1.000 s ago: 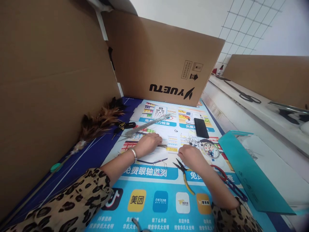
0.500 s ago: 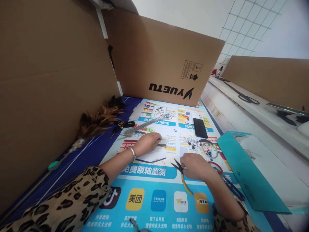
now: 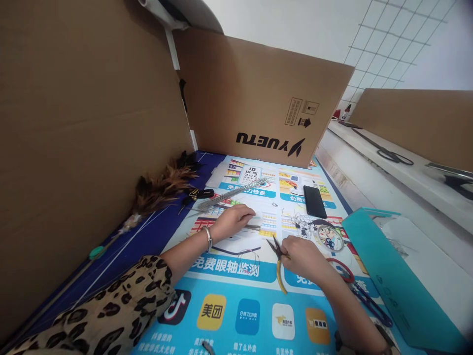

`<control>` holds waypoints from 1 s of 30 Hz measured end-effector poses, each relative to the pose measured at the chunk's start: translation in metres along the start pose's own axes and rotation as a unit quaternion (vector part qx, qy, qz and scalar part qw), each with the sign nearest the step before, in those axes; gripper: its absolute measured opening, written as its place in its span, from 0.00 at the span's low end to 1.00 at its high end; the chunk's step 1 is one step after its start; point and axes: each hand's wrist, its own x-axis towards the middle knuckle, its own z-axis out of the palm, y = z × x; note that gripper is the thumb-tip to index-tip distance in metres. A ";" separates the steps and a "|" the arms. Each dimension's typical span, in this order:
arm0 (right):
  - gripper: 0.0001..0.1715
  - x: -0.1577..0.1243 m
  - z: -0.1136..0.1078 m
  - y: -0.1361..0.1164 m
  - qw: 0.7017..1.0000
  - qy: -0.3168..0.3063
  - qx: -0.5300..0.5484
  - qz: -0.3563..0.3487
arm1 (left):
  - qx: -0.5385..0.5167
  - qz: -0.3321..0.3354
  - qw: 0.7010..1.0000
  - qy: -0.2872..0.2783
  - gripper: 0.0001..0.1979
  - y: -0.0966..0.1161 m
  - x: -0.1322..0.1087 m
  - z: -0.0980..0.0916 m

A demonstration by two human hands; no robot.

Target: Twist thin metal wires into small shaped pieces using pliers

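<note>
My right hand (image 3: 305,255) is closed on a pair of needle-nose pliers (image 3: 280,271). Their dark jaws stand slightly apart and point away from me; one yellow handle shows, the other is hidden by the fingers. To its left, my left hand (image 3: 232,222) rests low over the printed mat with thumb and finger pinched; whatever they hold is too small to make out. Thin dark strips (image 3: 253,227) lie just below those fingertips. A loop of fine wire (image 3: 248,261) sits on the mat between the hands. Red-handled scissors (image 3: 342,270) lie by my right wrist.
Beyond my left hand lies a bundle of thin metal rods (image 3: 233,193), beside a black-handled tool (image 3: 201,194). A phone (image 3: 315,201), tangled wire (image 3: 302,224), a round container (image 3: 330,237) and a teal box (image 3: 391,281) are rightward. Cardboard panels (image 3: 266,93) and brown feathers (image 3: 158,188) border the mat.
The pliers have turned in my right hand, their jaws swinging a little farther away from me. My left hand has hardly moved. The camera view has shifted slightly.
</note>
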 end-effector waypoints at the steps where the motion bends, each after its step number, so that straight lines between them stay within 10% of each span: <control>1: 0.05 0.000 0.001 0.001 1.000 0.007 0.007 0.003 | 0.003 0.004 1.000 0.001 0.12 0.000 0.000 -0.001; 13: 0.15 0.017 0.002 -0.014 0.973 0.217 0.064 0.040 | 0.164 0.100 0.981 -0.028 0.12 0.017 -0.001 -0.006; 23: 0.13 0.067 0.009 -0.036 0.994 0.097 -0.006 0.039 | 0.141 0.103 0.982 -0.077 0.10 0.005 -0.002 0.004; 30: 0.16 0.077 0.023 -0.027 0.992 0.121 0.006 0.025 | 0.088 0.078 0.991 -0.065 0.11 -0.009 0.002 0.003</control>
